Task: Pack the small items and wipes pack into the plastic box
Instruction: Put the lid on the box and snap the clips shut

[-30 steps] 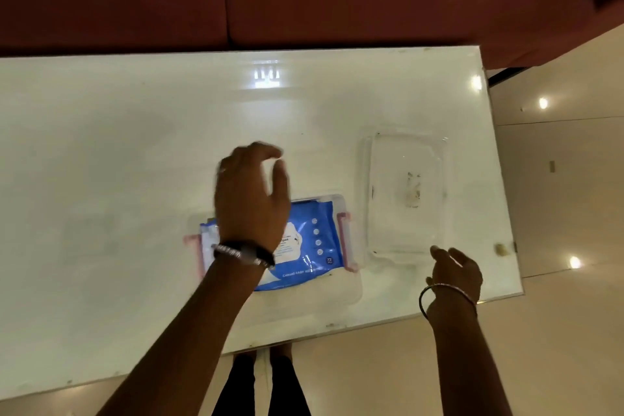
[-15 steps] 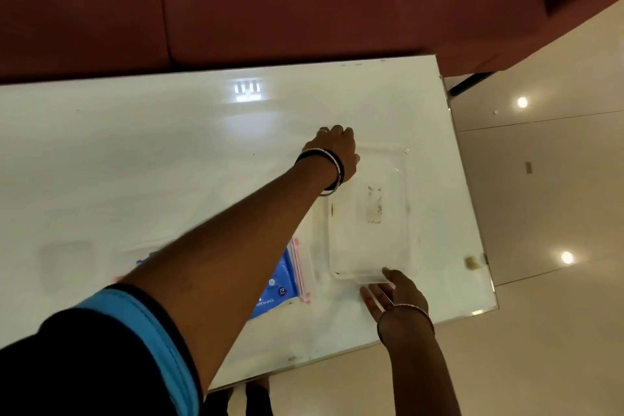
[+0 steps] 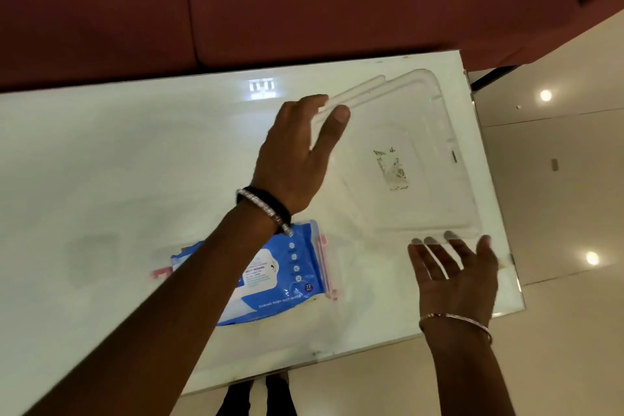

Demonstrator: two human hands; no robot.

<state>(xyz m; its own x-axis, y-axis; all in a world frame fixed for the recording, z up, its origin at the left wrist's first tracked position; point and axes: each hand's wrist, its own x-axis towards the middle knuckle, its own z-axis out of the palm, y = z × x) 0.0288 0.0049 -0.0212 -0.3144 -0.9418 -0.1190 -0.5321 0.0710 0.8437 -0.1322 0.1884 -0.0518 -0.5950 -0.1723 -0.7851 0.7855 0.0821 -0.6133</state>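
A clear plastic lid [image 3: 415, 132] with a torn label patch is lifted and tilted above the right part of the white table [image 3: 118, 152]. My left hand [image 3: 297, 155] grips its far left edge between thumb and fingers. My right hand [image 3: 456, 277] supports its near edge with spread fingertips, palm up. The clear plastic box [image 3: 329, 267] with pink latches sits near the table's front, partly hidden by my left forearm. A blue wipes pack [image 3: 287, 273] lies inside it. No small items are visible.
A dark red sofa [image 3: 304, 0] stands along the table's far edge. Glossy cream floor [image 3: 557, 179] lies to the right and in front. My feet [image 3: 256, 395] show below the table's near edge.
My left hand left the wipes pack, reached across to the lid's far edge and gripped it. With my right hand under the near edge, the lid has risen off the table and tilted.
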